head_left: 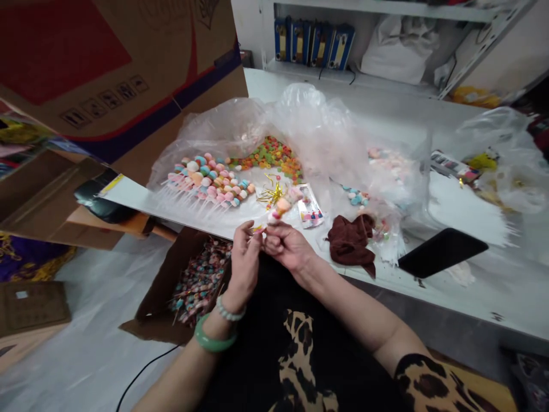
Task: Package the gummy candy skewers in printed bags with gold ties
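Note:
My left hand [245, 260] and my right hand [285, 245] meet at the near edge of the white table [463, 229]. Both are closed in a pinch on a small candy skewer [281, 209] with pink and orange pieces, its tip pointing away from me. A green bangle and a bead bracelet sit on my left wrist. Just beyond lie gold twist ties [271, 194] and a small clear packet [309, 210]. Further left is a pile of pastel candy skewers [210, 178] on clear plastic.
A heap of small orange and green candies [270, 154] lies on crumpled clear plastic bags. A brown cloth [350, 243] and a black phone [441, 252] rest at the table's front. An open cardboard box [150, 309] of wrapped skewers stands below, left of my lap. Large cartons [111, 74] rise left.

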`<state>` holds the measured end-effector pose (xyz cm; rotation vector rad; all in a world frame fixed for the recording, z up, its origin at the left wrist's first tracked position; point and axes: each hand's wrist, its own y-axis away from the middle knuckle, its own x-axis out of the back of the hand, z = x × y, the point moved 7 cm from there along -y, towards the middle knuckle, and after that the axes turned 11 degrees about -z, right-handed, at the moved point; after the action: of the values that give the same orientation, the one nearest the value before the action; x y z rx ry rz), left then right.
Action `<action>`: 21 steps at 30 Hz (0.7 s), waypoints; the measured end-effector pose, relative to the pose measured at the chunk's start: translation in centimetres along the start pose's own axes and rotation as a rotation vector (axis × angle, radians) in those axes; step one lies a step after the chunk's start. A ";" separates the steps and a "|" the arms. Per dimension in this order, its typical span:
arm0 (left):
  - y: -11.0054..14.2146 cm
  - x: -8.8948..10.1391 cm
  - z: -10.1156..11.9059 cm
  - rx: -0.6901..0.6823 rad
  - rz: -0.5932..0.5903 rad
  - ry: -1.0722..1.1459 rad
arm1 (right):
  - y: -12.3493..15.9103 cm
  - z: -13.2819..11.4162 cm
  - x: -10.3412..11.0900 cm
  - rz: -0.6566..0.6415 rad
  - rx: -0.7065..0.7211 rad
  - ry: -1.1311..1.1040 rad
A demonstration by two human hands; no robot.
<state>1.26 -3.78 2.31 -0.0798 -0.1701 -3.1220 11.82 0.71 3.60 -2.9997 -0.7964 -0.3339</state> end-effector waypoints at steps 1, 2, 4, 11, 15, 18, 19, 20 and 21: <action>-0.3 -0.6 -1.7 0.132 -0.161 0.187 | 0.5 0.5 -0.2 0.008 0.024 -0.047; -0.1 -1.5 -3.2 0.279 -0.343 0.338 | 1.1 0.8 -0.4 0.015 0.054 -0.044; 1.3 -2.6 -5.2 0.535 -0.637 0.491 | 2.2 1.3 -0.8 -0.020 0.092 0.029; 0.5 0.6 -2.7 0.152 -0.676 -0.206 | 2.6 5.6 -1.7 -0.332 -0.219 -0.117; 0.6 1.6 0.0 -0.178 -0.591 -0.900 | 2.9 6.5 -3.9 -0.580 -0.337 -0.238; 1.3 3.5 -1.6 -0.142 -0.586 -1.192 | 2.5 5.5 -3.4 -0.448 -0.255 0.277; 1.5 4.9 -2.6 -0.070 -0.567 -1.235 | 2.5 4.9 -2.7 -0.383 -0.228 0.432; 1.7 6.7 -3.6 0.027 -0.536 -1.255 | 2.5 4.4 -1.7 -0.309 -0.208 0.549; 1.9 8.9 -4.6 0.145 -0.454 -1.277 | 2.5 4.1 -0.2 -0.213 -0.203 0.629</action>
<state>-7.86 -6.28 -1.58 -2.2201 -0.4418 -2.8184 13.74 -1.27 -0.31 -2.6867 -1.0386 -1.3448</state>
